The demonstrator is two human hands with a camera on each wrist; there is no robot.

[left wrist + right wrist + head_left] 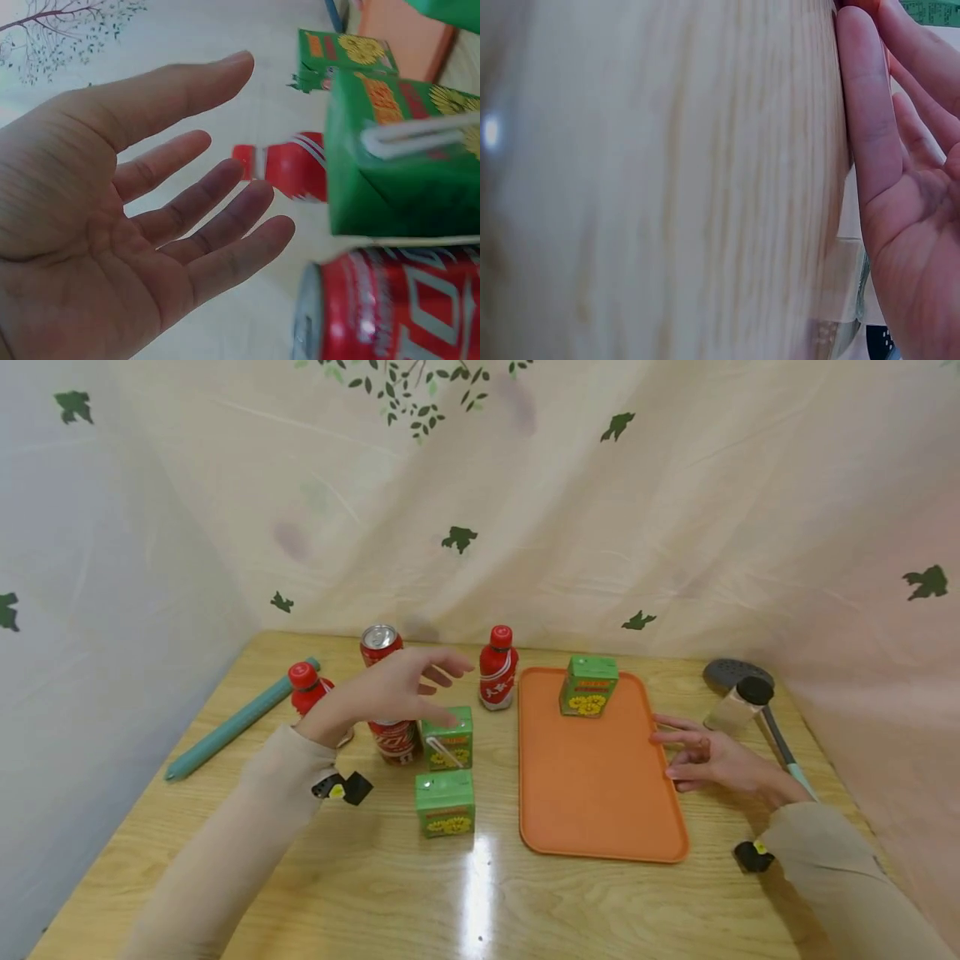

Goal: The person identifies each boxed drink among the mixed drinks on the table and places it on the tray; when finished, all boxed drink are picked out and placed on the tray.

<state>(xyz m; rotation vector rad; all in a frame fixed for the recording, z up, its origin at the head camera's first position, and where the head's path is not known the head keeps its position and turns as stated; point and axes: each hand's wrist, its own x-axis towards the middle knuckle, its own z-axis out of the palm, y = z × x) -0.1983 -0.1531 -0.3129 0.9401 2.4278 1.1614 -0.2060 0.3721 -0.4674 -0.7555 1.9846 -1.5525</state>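
Note:
My left hand (401, 685) hovers over the left group of drinks, fingers spread and the palm holding nothing. Close under its thumb stands a green drink carton (450, 752) with a white straw on its side. A red can (397, 307) with a silver top is beside that carton, its middle hidden by the hand in the head view. A second green carton (446, 806) stands nearer me. With fairly straight fingers, my right hand (712, 760) touches the right rim of an orange tray (592, 793). Another green carton (588, 687) stands upright at the tray's back.
Behind the cartons is a red bottle (498, 668); another red bottle (306, 687) is partly covered by my left wrist. A teal stick (240, 722) lies at the left. Right of the tray are a black-capped jar (738, 706) and a dark slotted utensil (738, 674).

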